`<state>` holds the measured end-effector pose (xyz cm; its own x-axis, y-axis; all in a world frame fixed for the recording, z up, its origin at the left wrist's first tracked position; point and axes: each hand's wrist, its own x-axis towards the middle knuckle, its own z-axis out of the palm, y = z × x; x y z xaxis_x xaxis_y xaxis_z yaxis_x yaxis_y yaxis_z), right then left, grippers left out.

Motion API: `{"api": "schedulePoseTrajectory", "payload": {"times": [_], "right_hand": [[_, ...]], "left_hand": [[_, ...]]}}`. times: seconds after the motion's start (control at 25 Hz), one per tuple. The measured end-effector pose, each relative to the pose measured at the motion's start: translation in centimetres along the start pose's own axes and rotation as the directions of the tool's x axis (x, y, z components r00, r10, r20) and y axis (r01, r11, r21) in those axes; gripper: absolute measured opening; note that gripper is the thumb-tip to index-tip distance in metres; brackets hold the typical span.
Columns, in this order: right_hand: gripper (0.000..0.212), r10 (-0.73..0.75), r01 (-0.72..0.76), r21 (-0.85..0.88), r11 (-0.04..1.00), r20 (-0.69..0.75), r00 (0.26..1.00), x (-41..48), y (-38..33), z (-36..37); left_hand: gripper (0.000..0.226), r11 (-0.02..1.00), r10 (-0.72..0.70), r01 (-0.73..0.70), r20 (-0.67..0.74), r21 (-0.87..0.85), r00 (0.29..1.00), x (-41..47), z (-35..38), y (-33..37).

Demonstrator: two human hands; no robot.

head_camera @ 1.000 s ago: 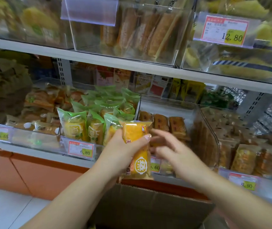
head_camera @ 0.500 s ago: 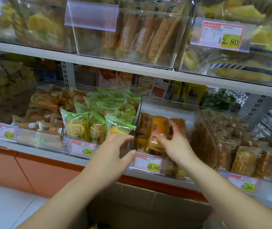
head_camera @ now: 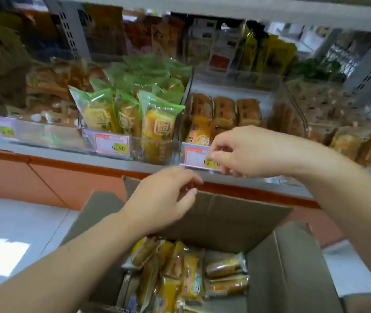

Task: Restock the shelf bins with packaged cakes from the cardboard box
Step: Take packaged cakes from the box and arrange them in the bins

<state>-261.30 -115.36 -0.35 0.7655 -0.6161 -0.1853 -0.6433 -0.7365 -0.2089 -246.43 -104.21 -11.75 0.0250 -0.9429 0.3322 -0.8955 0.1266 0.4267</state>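
Shop shelf (head_camera: 67,152), orange cake pack (head_camera: 199,132) upright in bin (head_camera: 232,90)

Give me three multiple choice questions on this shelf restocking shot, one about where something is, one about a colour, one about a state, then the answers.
1. Where is the cardboard box?
A) on the top shelf
B) below the shelf edge, in front of the person
C) inside a bin

2. What colour are the wrappers in the bin behind the 6.80 price tag?
A) red
B) green
C) blue

3. What state is the box in?
A) taped shut
B) open and empty
C) open with packaged cakes inside

Answers:
1 B, its rear flap stands under the shelf edge, just behind the left hand.
2 B, the green packs stand upright behind that tag.
3 C, the flaps are spread and wrapped cakes lie inside.
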Motion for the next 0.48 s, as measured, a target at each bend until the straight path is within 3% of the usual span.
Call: {"api": "schedulePoseTrajectory", "payload": {"times": [0.08,0.2,0.28,0.4,0.48], "right_hand": [[0.026,-0.017,0.089,-0.197,0.976,0.338,0.941,-1.0,0.6,4.4],[0.028,0.211,0.066,-0.36,0.931,0.675,0.707,1.2,3.9,14.9],[0.03,0.31,-0.057,-0.358,0.932,0.706,0.637,2.7,7.5,21.9],[0.039,0.382,-0.338,-0.193,0.921,0.606,0.698,1.8,10.9,29.3],[0.032,0.426,-0.5,0.005,0.866,0.516,0.743,0.4,10.6,33.3]], "left_hand": [[0.03,0.999,-0.021,0.011,0.271,0.036,0.962,-2.5,4.5,-1.1],[0.039,0.988,-0.11,0.016,0.621,0.156,0.776,-7.3,10.8,-4.0],[0.041,0.98,-0.156,0.023,0.685,0.2,0.712,-9.6,13.6,-5.7],[0.046,0.967,-0.256,0.166,0.713,0.196,0.653,-11.9,17.2,-6.2],[0.052,0.926,-0.364,0.328,0.675,0.187,0.642,-12.8,19.1,-6.2]]}}
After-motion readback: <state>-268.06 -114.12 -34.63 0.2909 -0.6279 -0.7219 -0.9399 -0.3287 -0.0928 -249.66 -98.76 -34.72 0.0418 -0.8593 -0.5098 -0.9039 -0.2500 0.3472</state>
